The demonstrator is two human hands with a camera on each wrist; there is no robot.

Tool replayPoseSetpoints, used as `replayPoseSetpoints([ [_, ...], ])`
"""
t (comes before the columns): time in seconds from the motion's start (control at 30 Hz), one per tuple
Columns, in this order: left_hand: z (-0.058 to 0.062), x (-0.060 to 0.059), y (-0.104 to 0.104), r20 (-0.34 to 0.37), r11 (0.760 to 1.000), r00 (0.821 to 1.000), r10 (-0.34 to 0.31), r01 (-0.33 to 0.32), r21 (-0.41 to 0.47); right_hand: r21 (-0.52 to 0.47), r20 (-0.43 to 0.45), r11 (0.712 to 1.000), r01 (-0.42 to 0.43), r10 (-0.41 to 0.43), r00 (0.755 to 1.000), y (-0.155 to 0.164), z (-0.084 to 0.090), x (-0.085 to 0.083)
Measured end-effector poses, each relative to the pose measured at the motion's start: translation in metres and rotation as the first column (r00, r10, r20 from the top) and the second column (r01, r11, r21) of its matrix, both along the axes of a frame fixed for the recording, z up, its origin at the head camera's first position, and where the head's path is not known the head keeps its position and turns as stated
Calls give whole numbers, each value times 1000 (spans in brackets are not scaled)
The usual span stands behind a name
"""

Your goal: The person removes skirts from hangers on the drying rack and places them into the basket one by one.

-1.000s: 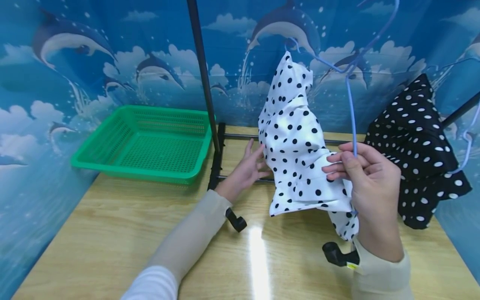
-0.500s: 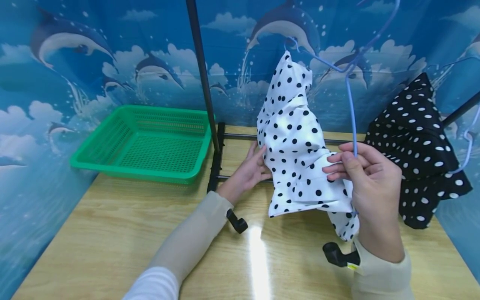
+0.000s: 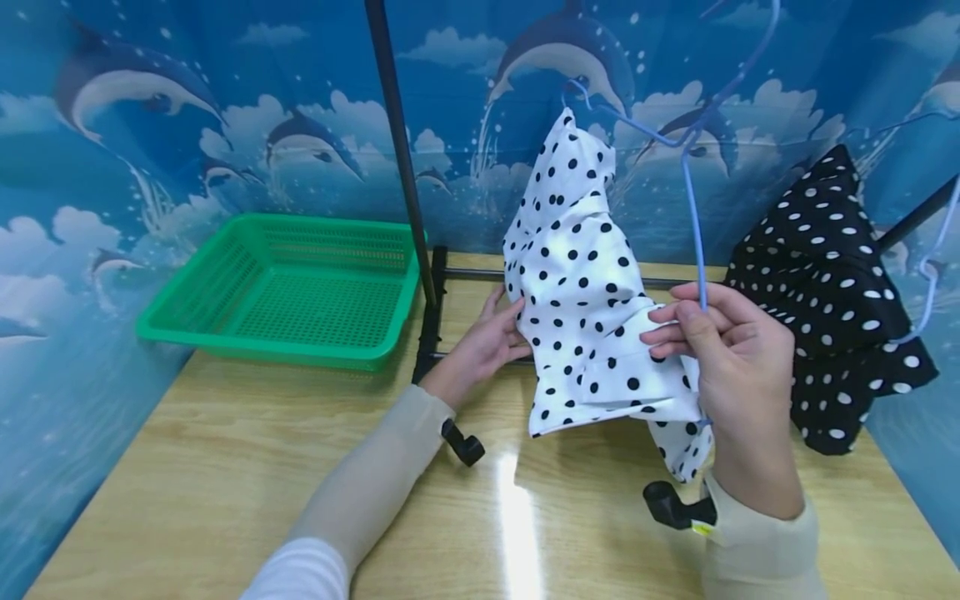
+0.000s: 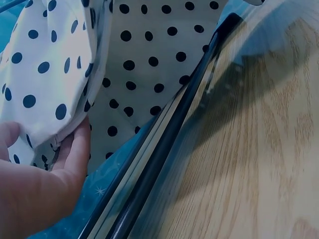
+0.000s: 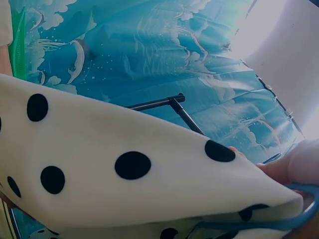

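Note:
A white cloth with black dots [image 3: 577,275] hangs on a blue clothes hanger [image 3: 693,208], its lower edge close over the table. My right hand [image 3: 738,350] pinches the hanger's arm between thumb and fingers, with the other fingers against the cloth. At the cloth's left edge is my left hand [image 3: 483,337]; in the left wrist view its thumb and fingers [image 4: 77,149] lie on either side of a fold of the cloth [image 4: 45,74]. Dotted cloth [image 5: 129,194] fills the lower part of the right wrist view, hiding most of the right hand there.
A green perforated basket [image 3: 300,300] stands at the back left. Behind the cloth runs the low base of a black rack [image 3: 429,333], with an upright pole [image 3: 397,133]. At right hangs a black cloth with white dots [image 3: 832,292] on another blue hanger [image 3: 930,292].
My left hand has closed in on the left edge of the white dotted cloth, its spread fingers drawing together. The right hand keeps its pinch on the hanger. The head view has shifted slightly.

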State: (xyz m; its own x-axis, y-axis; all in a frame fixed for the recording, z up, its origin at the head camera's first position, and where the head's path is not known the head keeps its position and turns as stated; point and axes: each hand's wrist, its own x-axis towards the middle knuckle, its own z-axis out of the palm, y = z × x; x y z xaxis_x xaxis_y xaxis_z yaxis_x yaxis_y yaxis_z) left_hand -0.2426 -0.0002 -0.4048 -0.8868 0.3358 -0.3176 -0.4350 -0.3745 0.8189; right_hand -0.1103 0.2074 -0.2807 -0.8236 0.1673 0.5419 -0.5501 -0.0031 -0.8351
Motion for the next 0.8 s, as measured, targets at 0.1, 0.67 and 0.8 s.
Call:
replayPoseSetpoints([
  [0.1,1,0,-5,-13,1000,1000,6,-6,1,2,-13,1000,-9,9,1000,0,0,-1],
  [0.67,25,10,-28,-163,987,985,55,-79,-143,52,63,995,86,-89,994,2,1,-2],
  [0.8,30,16,-31,-228,976,972,55,-100,-194,65,82,991,114,-119,990,3,1,-2],
])
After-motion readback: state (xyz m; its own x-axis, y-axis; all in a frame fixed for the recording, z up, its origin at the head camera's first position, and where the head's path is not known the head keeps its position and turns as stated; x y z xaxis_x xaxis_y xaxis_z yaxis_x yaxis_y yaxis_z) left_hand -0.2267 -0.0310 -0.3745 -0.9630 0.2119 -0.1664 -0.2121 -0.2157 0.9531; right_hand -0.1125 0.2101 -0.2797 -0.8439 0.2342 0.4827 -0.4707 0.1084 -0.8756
